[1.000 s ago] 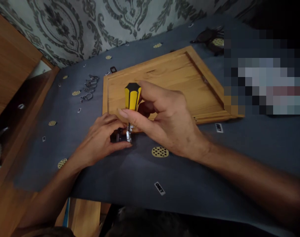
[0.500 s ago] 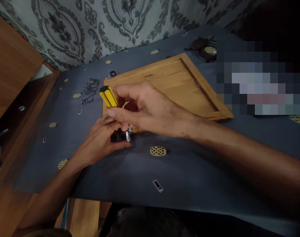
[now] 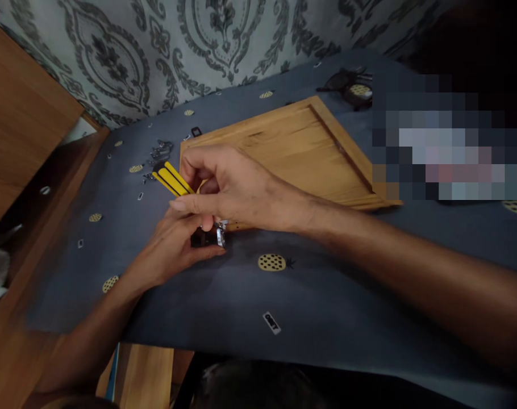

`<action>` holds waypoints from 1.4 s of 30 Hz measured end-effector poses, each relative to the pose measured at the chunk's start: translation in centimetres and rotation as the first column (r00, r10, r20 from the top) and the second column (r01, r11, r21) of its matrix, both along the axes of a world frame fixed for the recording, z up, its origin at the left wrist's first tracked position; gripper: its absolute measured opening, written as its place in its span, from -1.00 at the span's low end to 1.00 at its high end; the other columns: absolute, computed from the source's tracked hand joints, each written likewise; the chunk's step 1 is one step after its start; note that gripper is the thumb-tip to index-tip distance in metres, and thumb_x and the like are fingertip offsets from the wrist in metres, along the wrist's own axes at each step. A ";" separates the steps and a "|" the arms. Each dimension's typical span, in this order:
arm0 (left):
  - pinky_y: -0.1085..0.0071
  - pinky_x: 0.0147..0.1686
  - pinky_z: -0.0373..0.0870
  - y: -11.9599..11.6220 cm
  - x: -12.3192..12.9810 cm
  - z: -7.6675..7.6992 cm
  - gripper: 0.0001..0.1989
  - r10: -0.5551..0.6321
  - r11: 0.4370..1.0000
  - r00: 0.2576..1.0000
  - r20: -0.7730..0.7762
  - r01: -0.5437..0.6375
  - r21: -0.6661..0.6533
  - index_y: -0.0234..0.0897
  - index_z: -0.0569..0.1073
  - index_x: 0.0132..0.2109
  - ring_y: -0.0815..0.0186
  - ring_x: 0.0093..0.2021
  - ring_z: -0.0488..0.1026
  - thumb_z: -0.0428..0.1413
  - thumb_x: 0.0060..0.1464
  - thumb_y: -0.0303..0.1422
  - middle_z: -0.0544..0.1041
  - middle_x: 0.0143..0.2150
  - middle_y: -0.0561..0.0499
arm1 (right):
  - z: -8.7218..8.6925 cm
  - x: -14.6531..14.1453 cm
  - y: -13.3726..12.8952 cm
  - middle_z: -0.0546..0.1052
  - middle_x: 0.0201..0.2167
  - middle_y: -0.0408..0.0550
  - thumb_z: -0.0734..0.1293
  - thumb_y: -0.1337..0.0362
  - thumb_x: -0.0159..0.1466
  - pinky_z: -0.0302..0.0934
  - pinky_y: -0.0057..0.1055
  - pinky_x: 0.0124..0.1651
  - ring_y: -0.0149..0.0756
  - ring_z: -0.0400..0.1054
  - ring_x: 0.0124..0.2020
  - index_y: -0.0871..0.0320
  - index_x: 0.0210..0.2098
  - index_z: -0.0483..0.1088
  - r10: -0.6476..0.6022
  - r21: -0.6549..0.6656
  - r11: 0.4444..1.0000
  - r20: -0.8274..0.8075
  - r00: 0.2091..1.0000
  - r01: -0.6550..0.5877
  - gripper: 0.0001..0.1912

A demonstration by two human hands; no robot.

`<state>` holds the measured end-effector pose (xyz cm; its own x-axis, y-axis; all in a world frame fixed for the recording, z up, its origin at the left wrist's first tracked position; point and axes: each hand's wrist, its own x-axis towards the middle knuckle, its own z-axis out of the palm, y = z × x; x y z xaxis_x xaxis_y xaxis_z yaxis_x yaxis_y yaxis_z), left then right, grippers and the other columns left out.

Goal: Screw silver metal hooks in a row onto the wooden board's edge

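We had our right hand (image 3: 241, 190) closed around a yellow-and-black handle (image 3: 172, 179), its grip clamped on it between the thumb and the curled fingers. The handle tilted, its dark butt end pointing up and to the left, above the back of our left hand (image 3: 162, 250). We could not make out the tool's shaft, which our fingers hid.

Our left hand lay low at the near left corner of a framed wooden panel (image 3: 292, 153). Its grip was clamped on a shiny metal fitting (image 3: 220, 236), with the thumb along the near side and the fingers above. The fitting sat by the panel's near edge, just below our right fingertips; whether it was fastened there we could not tell. Something dark showed in the shadow between our left thumb and fingers.

The panel lay flat on the surface (image 3: 326, 318), which was covered in dark blue cloth printed with yellow pineapples and small white labels. To the left of the panel we had a loose cluster of small metal pieces (image 3: 160, 152), and a small dark frame-shaped piece (image 3: 196, 132) lay just beyond its far left edge. Past the panel's far right side lay a dark object (image 3: 339, 81), too dim to name. Patterned fabric (image 3: 224, 34) rose behind the surface.
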<state>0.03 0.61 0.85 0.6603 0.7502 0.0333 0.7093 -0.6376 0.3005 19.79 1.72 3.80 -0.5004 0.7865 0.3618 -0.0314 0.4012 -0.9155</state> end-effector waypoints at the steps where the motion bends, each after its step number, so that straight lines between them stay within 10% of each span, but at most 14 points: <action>1: 0.02 0.09 0.47 0.0 0.1 0.0 -0.62 0.000 1.000 1.000 0.002 0.000 -0.004 -0.22 0.57 -0.05 0.01 0.04 0.51 0.31 0.10 -0.07 0.60 -0.04 -0.08 | 0.0 0.0 0.0 0.34 -0.50 -0.32 0.41 0.37 0.30 0.21 -0.57 -0.44 -0.50 0.32 -0.46 0.09 -0.36 0.18 0.006 0.001 1.000 -0.017 1.000 -0.006 -0.72; 42: -0.02 0.12 0.44 0.0 0.4 0.7 -0.63 0.012 0.999 1.000 0.024 -0.011 -0.041 -0.18 0.57 -0.05 0.00 0.09 0.48 0.29 0.11 -0.05 0.58 0.01 -0.08 | 0.8 0.6 -1.0 0.35 -0.44 -0.32 0.37 0.37 0.36 0.25 -0.62 -0.42 -0.57 0.31 -0.48 0.10 -0.35 0.23 0.006 0.069 0.998 -0.070 0.998 -0.001 -0.77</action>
